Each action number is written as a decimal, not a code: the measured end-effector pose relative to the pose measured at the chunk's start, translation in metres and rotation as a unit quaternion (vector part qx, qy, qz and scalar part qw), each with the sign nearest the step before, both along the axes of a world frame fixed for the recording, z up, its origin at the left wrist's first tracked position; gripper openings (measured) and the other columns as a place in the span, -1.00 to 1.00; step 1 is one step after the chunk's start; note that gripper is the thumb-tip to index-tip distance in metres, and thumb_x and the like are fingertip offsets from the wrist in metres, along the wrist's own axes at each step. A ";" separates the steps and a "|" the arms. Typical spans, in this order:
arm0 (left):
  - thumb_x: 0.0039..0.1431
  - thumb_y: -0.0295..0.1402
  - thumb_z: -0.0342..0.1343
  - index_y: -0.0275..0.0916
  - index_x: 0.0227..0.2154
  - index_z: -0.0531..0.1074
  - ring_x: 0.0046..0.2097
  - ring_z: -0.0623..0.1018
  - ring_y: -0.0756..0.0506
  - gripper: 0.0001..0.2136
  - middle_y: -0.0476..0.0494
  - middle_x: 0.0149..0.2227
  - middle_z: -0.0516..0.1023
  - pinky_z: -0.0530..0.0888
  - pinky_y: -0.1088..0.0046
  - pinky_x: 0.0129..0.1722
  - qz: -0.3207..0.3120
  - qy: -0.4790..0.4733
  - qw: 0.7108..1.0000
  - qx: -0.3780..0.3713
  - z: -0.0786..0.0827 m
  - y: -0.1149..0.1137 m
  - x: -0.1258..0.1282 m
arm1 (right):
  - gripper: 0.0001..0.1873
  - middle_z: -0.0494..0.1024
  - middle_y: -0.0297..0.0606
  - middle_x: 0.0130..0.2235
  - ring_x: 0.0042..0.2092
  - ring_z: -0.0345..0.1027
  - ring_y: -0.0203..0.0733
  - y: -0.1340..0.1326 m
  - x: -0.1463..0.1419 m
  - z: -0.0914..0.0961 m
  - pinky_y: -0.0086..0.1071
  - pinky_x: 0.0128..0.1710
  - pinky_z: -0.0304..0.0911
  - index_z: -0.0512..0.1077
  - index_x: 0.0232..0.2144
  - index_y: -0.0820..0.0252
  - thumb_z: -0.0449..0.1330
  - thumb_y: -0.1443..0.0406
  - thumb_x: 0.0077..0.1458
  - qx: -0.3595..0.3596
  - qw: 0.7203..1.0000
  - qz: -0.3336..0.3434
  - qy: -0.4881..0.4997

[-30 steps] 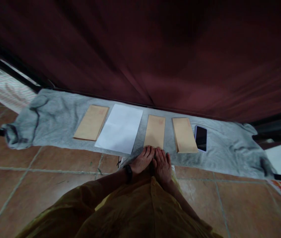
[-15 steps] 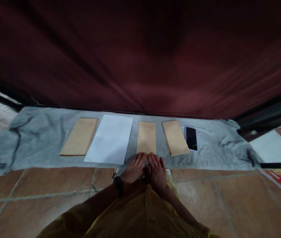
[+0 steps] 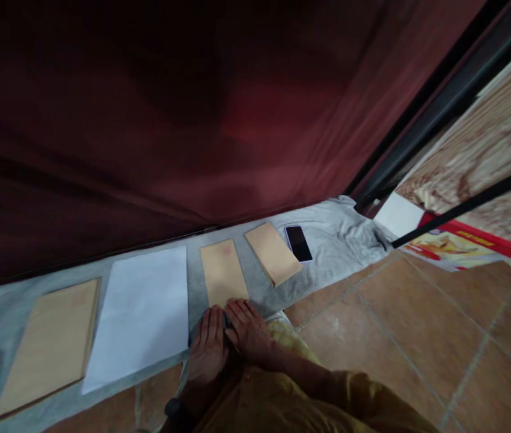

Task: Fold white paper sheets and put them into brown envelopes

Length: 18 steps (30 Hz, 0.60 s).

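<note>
A brown paper envelope [image 3: 223,270] lies flat in front of me on the grey cloth. My left hand [image 3: 209,346] rests with its fingers stretched out on its near edge, a dark band around the wrist. Beside it my right hand [image 3: 249,329] lies palm down, fingertips on the same edge. Both hands lie flat and grip nothing. Left of the envelope is white paper [image 3: 140,313], then a stack of larger brown envelopes [image 3: 50,343]. To the right sit a small stack of brown envelopes [image 3: 273,252] and a dark-screened phone [image 3: 298,243].
The grey cloth [image 3: 336,228] covers a narrow surface, wrinkled at its right end. Dark red fabric [image 3: 169,150] hangs behind it. At right, a black bar [image 3: 472,201] crosses a red and yellow printed box [image 3: 458,243] near the tiled floor [image 3: 395,337].
My view has turned to the right and tilted, so the surface now slants and shows more of its right end. Both hands stay on the envelope's near edge.
</note>
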<state>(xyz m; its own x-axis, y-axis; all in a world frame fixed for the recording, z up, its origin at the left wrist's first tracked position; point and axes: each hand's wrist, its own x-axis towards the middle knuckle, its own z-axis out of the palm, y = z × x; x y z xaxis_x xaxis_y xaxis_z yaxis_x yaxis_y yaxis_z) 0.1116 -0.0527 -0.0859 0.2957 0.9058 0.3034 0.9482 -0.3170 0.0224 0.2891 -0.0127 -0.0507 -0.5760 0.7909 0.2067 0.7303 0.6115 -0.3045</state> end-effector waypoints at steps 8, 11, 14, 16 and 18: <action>0.37 -0.09 -0.12 -0.43 0.40 0.04 0.35 0.29 -0.38 -0.33 -0.51 0.34 0.27 0.27 0.01 0.28 -0.002 -0.068 0.998 0.006 0.002 0.004 0.001 | -0.41 0.21 -0.12 0.39 0.37 0.12 -0.03 0.001 0.031 0.006 -0.05 0.37 0.03 0.12 0.38 0.21 0.01 0.12 0.42 -0.062 0.997 -0.051 -0.001; 0.37 -0.09 -0.13 -0.37 0.28 0.27 0.30 0.35 -0.39 -0.43 -0.47 0.32 0.30 0.31 -0.03 0.24 0.034 -0.114 0.992 -0.042 0.010 0.007 0.003 | -0.41 0.21 -0.11 0.39 0.36 0.11 0.01 0.000 0.039 0.012 -0.01 0.38 0.00 0.12 0.38 0.20 0.03 0.14 0.41 -0.080 0.995 -0.058 0.007; 0.33 -0.13 -0.13 -0.27 0.09 0.44 0.18 0.47 -0.35 -0.56 -0.38 0.20 0.45 0.38 -0.02 0.19 0.083 -0.194 0.973 -0.089 0.018 0.023 0.003 | -0.40 0.21 -0.08 0.39 0.37 0.10 0.04 0.001 0.036 0.014 -0.01 0.38 0.00 0.12 0.38 0.25 0.03 0.13 0.41 -0.081 0.994 -0.068 0.016; 0.26 -0.12 -0.09 -0.25 0.00 0.46 0.11 0.50 -0.33 -0.58 -0.36 0.08 0.52 0.40 0.01 0.18 0.136 -0.260 0.949 -0.113 0.024 0.040 0.002 | -0.39 0.22 -0.04 0.38 0.36 0.11 0.06 0.002 0.032 0.014 -0.01 0.38 0.01 0.13 0.37 0.30 0.02 0.12 0.41 -0.076 0.994 -0.074 0.019; 0.17 -0.12 -0.02 -0.27 0.00 0.44 0.10 0.50 -0.35 -0.57 -0.35 -0.01 0.54 0.40 0.02 0.17 0.197 -0.314 0.916 -0.155 0.031 0.057 0.001 | -0.40 0.25 -0.01 0.36 0.34 0.13 0.06 0.004 0.029 0.013 0.01 0.38 0.00 0.14 0.35 0.33 0.02 0.13 0.41 -0.069 0.994 -0.077 0.020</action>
<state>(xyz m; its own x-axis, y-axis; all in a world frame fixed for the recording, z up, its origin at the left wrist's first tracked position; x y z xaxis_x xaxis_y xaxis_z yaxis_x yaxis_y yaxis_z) 0.1128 0.0046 -0.0551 -0.2182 0.9758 0.0124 0.7569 0.1611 0.6334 0.3178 -0.0086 -0.0376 -0.4397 0.8913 0.1106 0.7975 0.4441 -0.4083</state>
